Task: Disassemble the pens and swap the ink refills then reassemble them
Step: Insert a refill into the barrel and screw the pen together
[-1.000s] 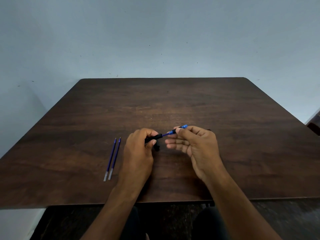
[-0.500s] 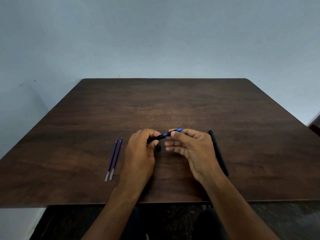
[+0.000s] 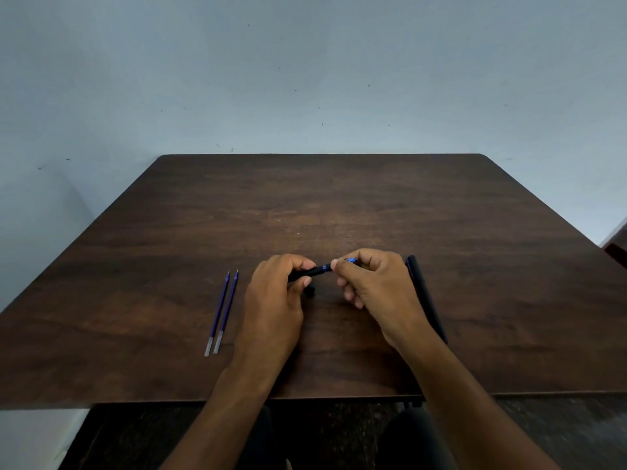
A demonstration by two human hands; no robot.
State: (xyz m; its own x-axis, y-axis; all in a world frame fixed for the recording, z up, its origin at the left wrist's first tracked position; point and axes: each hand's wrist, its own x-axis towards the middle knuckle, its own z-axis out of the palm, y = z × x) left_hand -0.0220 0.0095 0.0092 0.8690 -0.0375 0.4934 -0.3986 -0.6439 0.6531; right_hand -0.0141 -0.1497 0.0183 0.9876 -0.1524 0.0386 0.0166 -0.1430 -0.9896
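Note:
My left hand (image 3: 276,300) grips a black pen barrel (image 3: 310,272) held just above the table. My right hand (image 3: 375,286) pinches the blue tip piece (image 3: 349,260) at the barrel's right end, close against the barrel. Two blue ink refills (image 3: 222,312) lie side by side on the table left of my left hand. A second black pen (image 3: 425,300) lies on the table behind my right hand, partly hidden by the wrist. A small black part (image 3: 310,292) rests on the table under the held barrel.
The dark wooden table (image 3: 339,205) stands against a pale blue wall. Its front edge runs just before my forearms. A dark piece of furniture (image 3: 617,251) shows at the right edge.
My right hand has pushed the blue tip piece leftward toward the barrel, so less blue shows. The second black pen has come into view behind my right hand.

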